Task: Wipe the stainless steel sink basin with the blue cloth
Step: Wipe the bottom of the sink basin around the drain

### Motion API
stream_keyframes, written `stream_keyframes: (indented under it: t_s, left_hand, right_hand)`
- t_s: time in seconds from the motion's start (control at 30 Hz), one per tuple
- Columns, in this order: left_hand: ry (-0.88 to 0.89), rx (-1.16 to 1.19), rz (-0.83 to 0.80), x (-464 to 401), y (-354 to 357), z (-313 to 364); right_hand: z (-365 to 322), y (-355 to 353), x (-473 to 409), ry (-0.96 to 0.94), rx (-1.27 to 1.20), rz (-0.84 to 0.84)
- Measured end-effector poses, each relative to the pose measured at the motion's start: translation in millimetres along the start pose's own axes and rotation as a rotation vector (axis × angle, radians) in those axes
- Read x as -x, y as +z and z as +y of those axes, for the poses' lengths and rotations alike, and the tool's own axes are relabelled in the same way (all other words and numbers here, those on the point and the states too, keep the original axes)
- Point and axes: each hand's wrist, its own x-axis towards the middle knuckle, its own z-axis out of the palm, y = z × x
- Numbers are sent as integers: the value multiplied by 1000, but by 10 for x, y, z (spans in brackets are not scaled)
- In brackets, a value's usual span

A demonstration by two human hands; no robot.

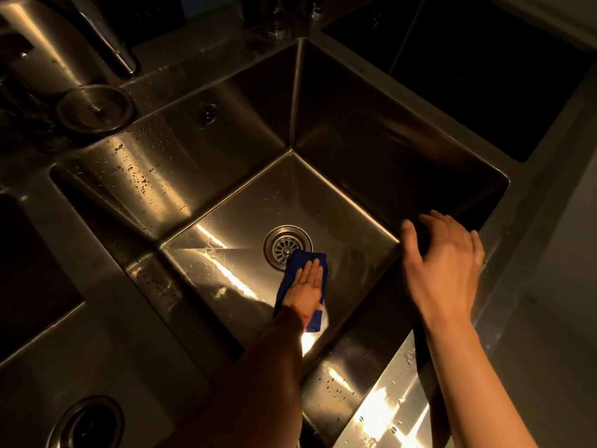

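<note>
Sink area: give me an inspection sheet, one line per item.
Surface: steel basin, floor glossy, droplets on left wall.
Job's things: blue cloth flat on the floor beside the drain.
Clutter: round lid on the ledge by the tap.
Hands: left hand pressed flat on the cloth, fingers straight; right hand resting open on the right rim.
Cables: nothing seen.
Surroundings: dim; second drain in the neighbouring basin, lower left.

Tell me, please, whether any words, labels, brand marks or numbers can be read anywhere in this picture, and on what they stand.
None: no readable text shows on the sink basin, the blue cloth, the drain strainer or the tap.
</note>
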Motion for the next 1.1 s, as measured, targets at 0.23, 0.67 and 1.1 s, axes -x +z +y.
stream_keyframes:
  t_s: [0.23, 0.67, 1.1]
  left_hand:
    - [-46, 7, -25, 6, -22, 52]
    - [-121, -2, -35, 9, 15, -159]
    - [-21, -103, 12, 7, 61, 44]
  right_hand:
    - [-2, -4, 7, -11, -13, 11]
    - [4, 12, 7, -45, 19, -13]
    - [2, 3, 4, -34, 8, -20]
